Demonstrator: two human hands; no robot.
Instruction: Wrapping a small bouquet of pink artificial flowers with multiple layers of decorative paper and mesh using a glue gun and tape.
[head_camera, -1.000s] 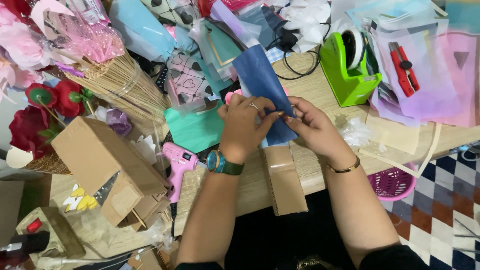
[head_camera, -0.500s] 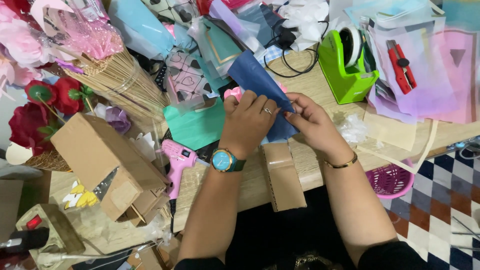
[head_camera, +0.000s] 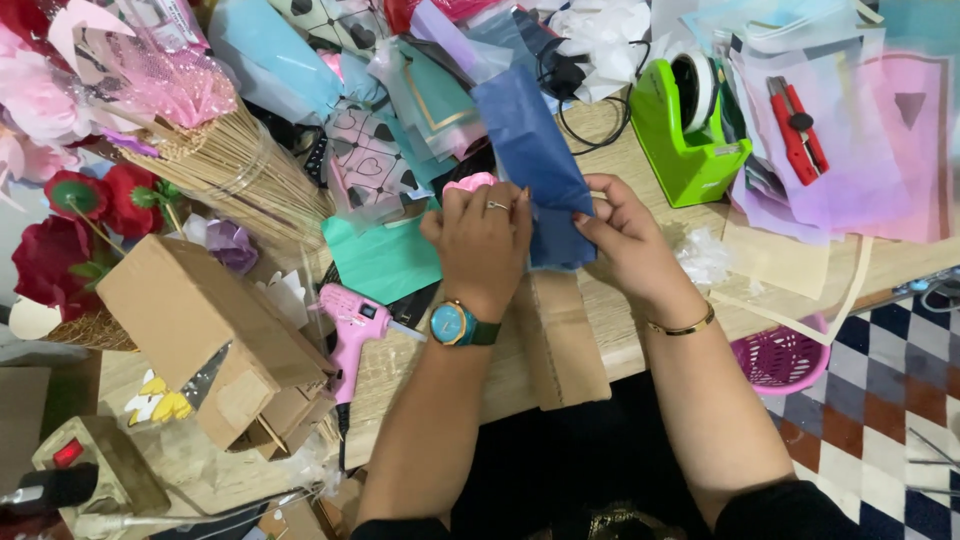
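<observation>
**Both my hands are pinching a strip of dark blue paper over a crowded craft table**

Head view, looking down: I am holding a dark blue paper sheet (head_camera: 535, 165) above the wooden table (head_camera: 420, 370), and I am using it as the landmark here. My left hand (head_camera: 483, 240) is closing on its lower left edge, fingers curled tight, a ring and a teal watch showing. My right hand (head_camera: 625, 235) is pinching the lower right edge between thumb and fingertips, a thin gold bangle at the wrist. The paper's upper end is lying across a heap of pastel wrapping sheets.

I am judging that the thin sheet could crease or tear if my hands pull apart unevenly, and its far end could snag on the heap it is lying across.

Just below the blue paper, a folded brown cardboard piece (head_camera: 565, 340) is lying on the table edge. Left of it, touching my left hand, a mint green sheet (head_camera: 380, 260) is lying flat. Further down and left, a pink glue gun (head_camera: 352, 325) is resting beside an open cardboard box (head_camera: 200, 330). Up and left, a bundle of wooden skewers (head_camera: 225, 165) is crowding in. To the right, a green tape dispenser (head_camera: 685, 130) is standing, with a red utility knife (head_camera: 797, 130) beyond it.
</observation>
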